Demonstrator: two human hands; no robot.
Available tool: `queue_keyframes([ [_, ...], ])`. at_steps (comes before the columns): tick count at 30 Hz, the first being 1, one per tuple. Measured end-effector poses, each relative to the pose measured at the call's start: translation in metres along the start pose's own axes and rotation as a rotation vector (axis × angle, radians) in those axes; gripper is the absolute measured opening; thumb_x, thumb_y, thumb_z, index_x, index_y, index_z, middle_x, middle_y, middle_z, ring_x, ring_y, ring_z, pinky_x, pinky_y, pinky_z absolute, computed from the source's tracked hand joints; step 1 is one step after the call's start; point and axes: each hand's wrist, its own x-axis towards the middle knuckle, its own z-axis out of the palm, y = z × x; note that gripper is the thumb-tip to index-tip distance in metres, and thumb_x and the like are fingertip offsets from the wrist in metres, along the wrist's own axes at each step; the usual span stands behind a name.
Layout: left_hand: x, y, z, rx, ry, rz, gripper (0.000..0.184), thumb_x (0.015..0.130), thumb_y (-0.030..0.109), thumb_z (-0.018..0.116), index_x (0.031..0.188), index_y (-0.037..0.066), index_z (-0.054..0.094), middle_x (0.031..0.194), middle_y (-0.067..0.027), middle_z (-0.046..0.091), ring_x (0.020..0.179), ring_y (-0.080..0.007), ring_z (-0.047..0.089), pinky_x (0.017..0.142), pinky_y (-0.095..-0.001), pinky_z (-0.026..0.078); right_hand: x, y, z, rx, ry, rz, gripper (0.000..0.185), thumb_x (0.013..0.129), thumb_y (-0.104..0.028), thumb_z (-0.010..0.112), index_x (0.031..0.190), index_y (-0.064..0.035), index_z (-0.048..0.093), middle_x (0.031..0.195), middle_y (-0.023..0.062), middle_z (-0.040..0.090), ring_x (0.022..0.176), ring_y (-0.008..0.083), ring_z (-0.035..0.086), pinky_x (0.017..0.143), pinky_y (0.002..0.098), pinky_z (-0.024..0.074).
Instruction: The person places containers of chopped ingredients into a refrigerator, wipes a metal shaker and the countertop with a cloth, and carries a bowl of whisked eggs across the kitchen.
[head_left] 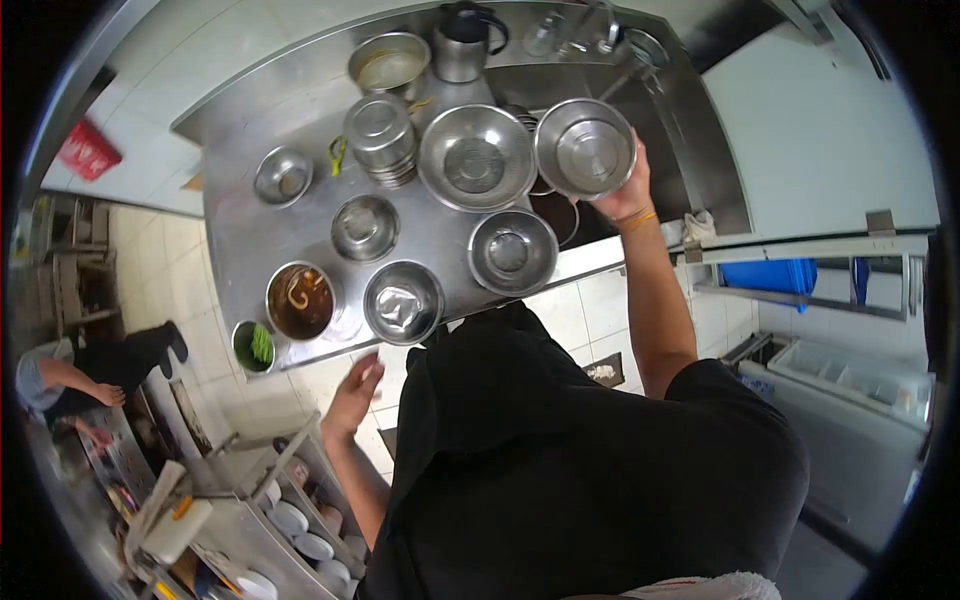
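My right hand (632, 190) holds a steel bowl (586, 149) by its right rim, over the sink edge. My left hand (354, 392) is off the counter's front edge, its fingers curled with the thumb near them; whether anything is between them is too small to tell. Nearest to it are a steel bowl (403, 302) and a pot of brown liquid (301, 300). A perforated steel colander (477, 158) lies left of the held bowl, with another steel bowl (512, 252) below it.
The steel counter (245, 225) also bears stacked containers (380, 135), a jug (461, 45), a pot with liquid (389, 68) and a container of greens (258, 346). At the right is the sink (690, 150). A co-worker (90, 375) stands far left.
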Motion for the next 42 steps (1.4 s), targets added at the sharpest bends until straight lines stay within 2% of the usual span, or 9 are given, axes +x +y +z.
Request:
queue_keyframes([
  [1, -0.01, 0.044, 0.006, 0.045, -0.042, 0.137, 0.061, 0.104, 0.043, 0.056, 0.153, 0.007, 0.044, 0.147, -0.008, 0.053, 0.126, -0.0191, 0.057, 0.104, -0.0369, 0.047, 0.008, 0.02, 0.023, 0.096, -0.224, 0.083, 0.065, 0.102, -0.06, 0.041, 0.139, -0.0091, 0.057, 0.131, 0.0169, 0.065, 0.116, 0.0396, 0.065, 0.081, 0.0628, 0.0593],
  [3, -0.011, 0.086, 0.022, -0.085, -0.004, 0.534, 0.062, 0.105, 0.038, 0.054, 0.157, 0.009, 0.037, 0.154, -0.011, 0.048, 0.135, -0.0214, 0.051, 0.109, -0.0379, 0.041, 0.024, 0.077, 0.032, 0.026, 0.13, 0.059, 0.063, 0.104, -0.056, 0.04, 0.141, -0.0081, 0.056, 0.135, 0.0145, 0.064, 0.12, 0.0345, 0.064, 0.099, 0.0558, 0.0542],
  [7, -0.027, 0.114, 0.048, -0.392, 0.135, 0.723, 0.088, 0.1, 0.052, 0.06, 0.162, 0.006, 0.019, 0.158, -0.0184, 0.039, 0.141, -0.0337, 0.044, 0.115, -0.0433, 0.037, 0.035, 0.171, 0.117, 0.044, -0.107, 0.705, 0.063, 0.106, -0.057, 0.042, 0.144, -0.0083, 0.053, 0.137, 0.0096, 0.063, 0.125, 0.0262, 0.062, 0.106, 0.0471, 0.0503],
  [9, -0.031, 0.076, 0.052, -0.536, 0.242, 0.328, 0.082, 0.1, 0.053, 0.059, 0.155, -0.002, 0.034, 0.152, -0.0173, 0.049, 0.138, -0.0324, 0.048, 0.116, -0.0396, 0.037, 0.032, 0.242, 0.13, -0.273, -0.132, 0.799, 0.065, 0.108, -0.055, 0.037, 0.145, -0.0033, 0.051, 0.14, 0.0126, 0.061, 0.127, 0.0244, 0.06, 0.105, 0.0481, 0.0507],
  [13, -0.049, -0.006, 0.044, -1.392, 0.326, 0.392, 0.056, 0.106, 0.037, 0.052, 0.144, -0.003, 0.045, 0.141, -0.0186, 0.057, 0.129, -0.0289, 0.057, 0.111, -0.0438, 0.044, 0.058, 0.299, 0.184, -1.235, -0.572, 0.919, 0.057, 0.106, -0.054, 0.047, 0.121, -0.0026, 0.067, 0.1, 0.0053, 0.07, 0.095, 0.0131, 0.067, 0.08, 0.0313, 0.0535],
  [19, -0.078, -0.103, 0.016, -1.363, 0.905, 0.332, 0.053, 0.105, 0.028, 0.048, 0.147, -0.003, 0.042, 0.142, -0.0169, 0.055, 0.127, -0.0281, 0.058, 0.108, -0.0463, 0.048, 0.125, 0.424, 0.262, -1.62, -0.913, -0.072, 0.028, 0.1, -0.029, 0.055, 0.101, -0.0026, 0.063, 0.097, 0.0187, 0.07, 0.092, 0.0428, 0.065, 0.079, 0.0508, 0.0516],
  [22, -0.079, -0.129, -0.008, -1.302, 0.994, 0.406, 0.064, 0.106, 0.043, 0.05, 0.155, 0.005, 0.034, 0.147, -0.0154, 0.05, 0.131, -0.0259, 0.054, 0.106, -0.0439, 0.047, 0.173, 0.498, 0.283, -2.009, -1.006, -0.356, 0.028, 0.098, -0.023, 0.056, 0.111, 0.0, 0.064, 0.103, 0.0216, 0.071, 0.099, 0.0419, 0.068, 0.086, 0.0518, 0.0531],
  [31, -0.077, -0.119, -0.052, -1.121, 1.071, 0.209, 0.08, 0.101, 0.065, 0.044, 0.159, 0.012, 0.029, 0.151, -0.0134, 0.048, 0.129, -0.0272, 0.054, 0.089, -0.0428, 0.053, 0.213, 0.55, 0.294, -2.01, -0.946, 0.53, 0.029, 0.091, -0.012, 0.059, 0.116, 0.0032, 0.061, 0.112, 0.026, 0.07, 0.108, 0.0375, 0.069, 0.089, 0.0501, 0.0535],
  [42, -0.044, -0.046, -0.098, -1.103, 0.77, 0.389, 0.062, 0.093, 0.039, 0.05, 0.147, 0.014, 0.035, 0.15, -0.0151, 0.036, 0.141, -0.0327, 0.034, 0.092, -0.0515, 0.051, 0.127, 0.422, 0.339, -1.59, -0.683, -0.592, 0.015, 0.082, -0.006, 0.065, 0.083, -0.0011, 0.051, 0.08, 0.0183, 0.055, 0.078, 0.0408, 0.058, 0.067, 0.0498, 0.047],
])
